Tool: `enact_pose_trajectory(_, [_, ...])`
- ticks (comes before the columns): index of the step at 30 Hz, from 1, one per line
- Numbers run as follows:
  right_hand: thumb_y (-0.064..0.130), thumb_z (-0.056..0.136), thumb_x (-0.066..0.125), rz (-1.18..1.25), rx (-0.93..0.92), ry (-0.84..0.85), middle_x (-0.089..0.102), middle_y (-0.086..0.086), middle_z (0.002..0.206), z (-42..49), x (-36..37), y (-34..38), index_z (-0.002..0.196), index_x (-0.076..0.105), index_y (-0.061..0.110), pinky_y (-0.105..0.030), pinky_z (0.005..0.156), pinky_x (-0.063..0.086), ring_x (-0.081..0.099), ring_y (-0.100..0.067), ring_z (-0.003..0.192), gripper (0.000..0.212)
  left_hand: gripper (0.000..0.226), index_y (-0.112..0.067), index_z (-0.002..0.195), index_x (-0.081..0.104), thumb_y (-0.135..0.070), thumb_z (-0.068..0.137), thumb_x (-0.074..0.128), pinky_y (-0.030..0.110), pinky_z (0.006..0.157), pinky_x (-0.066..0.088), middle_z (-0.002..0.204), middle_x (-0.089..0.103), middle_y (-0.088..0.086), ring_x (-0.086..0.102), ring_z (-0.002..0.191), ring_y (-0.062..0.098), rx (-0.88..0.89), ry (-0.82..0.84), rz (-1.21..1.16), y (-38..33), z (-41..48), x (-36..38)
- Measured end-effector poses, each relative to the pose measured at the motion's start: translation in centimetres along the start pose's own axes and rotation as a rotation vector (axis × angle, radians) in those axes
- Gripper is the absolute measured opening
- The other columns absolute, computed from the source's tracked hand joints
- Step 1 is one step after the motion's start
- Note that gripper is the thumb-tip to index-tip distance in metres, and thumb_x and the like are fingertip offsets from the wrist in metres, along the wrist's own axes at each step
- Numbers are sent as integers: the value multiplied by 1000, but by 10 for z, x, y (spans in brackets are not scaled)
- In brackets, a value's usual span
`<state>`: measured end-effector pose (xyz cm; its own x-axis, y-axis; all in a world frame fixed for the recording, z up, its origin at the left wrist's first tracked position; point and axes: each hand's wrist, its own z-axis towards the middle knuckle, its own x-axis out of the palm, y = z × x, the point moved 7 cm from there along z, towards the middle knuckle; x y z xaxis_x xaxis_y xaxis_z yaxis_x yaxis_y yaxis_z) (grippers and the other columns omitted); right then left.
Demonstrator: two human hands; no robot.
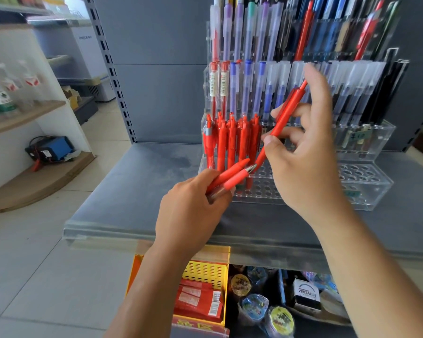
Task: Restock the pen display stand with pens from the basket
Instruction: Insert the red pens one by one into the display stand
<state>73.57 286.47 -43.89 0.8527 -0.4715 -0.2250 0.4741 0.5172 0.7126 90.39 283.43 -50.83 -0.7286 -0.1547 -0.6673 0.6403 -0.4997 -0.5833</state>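
Left hand (193,211) and right hand (310,172) over grey shelf (132,191), clear display stand (366,191) against its back edge, yellow basket (205,270) beneath its front edge. Left fingers curled round red pen bundle (232,175); right thumb and fingers pinching single red pen (282,120), slanted before stand's front holes.

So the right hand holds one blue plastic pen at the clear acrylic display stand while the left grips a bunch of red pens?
Not quite: the head view shows the plastic pen in the right hand is red, not blue. It is at the clear acrylic display stand, and the left hand grips a bunch of red pens.
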Motion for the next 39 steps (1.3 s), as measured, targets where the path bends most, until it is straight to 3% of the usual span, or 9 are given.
enact_pose_trajectory(5, [-6,93,58,-18,0,21,53,1,119,-3,5,-1,152,16,41,-18,75,52,60,-6,92,86,31,-31,106,63,-55,86,62,29,64,57,87,66,-19,62,67,4,-3,-5,-9,0,0,0])
enact_pose_trajectory(9, [-4,93,61,-33,11,63,47,11,122,-5,8,0,145,25,46,-11,72,49,58,-2,89,81,26,-31,103,64,-52,87,63,24,58,50,81,63,-20,60,63,3,-4,-14,1,0,0,-1])
enact_pose_trajectory(13, [-3,93,62,-13,21,65,46,4,138,-6,8,0,146,28,46,-13,78,51,61,-8,92,80,25,-31,103,63,-51,88,64,20,56,45,80,62,-20,59,63,2,-3,-11,6,-1,0,-2])
enact_pose_trajectory(17, [-2,93,63,-13,20,66,50,10,121,-6,8,0,146,28,47,-13,75,51,61,-11,89,80,26,-30,104,64,-50,87,64,17,55,40,81,62,-20,58,63,2,1,-9,0,-2,0,-2])
enact_pose_trajectory(22, [-1,93,63,-44,15,65,50,12,108,-6,7,-2,143,30,50,-15,74,52,61,-13,86,79,27,-29,105,64,-50,88,64,20,58,46,84,65,-18,60,64,4,2,-6,-6,-1,0,-2])
enact_pose_trajectory(26, [7,94,64,-206,-2,98,47,13,110,-8,11,-9,143,44,40,-16,80,53,60,-6,92,62,24,-30,104,65,-48,88,65,25,57,49,81,65,-18,60,64,6,2,-5,-3,0,0,-2])
enact_pose_trajectory(30, [6,93,64,-198,0,90,50,13,111,-9,10,-10,134,54,35,-16,82,52,60,-4,93,51,25,-29,104,65,-48,88,65,20,55,41,80,63,-19,58,62,4,8,-2,-4,0,0,-2])
enact_pose_trajectory(39, [4,94,59,-259,-58,82,45,12,112,-11,5,-4,137,51,32,-18,78,45,56,-10,86,51,25,-29,103,64,-50,88,63,20,54,39,75,60,-20,57,60,4,17,-4,-21,1,0,-1])
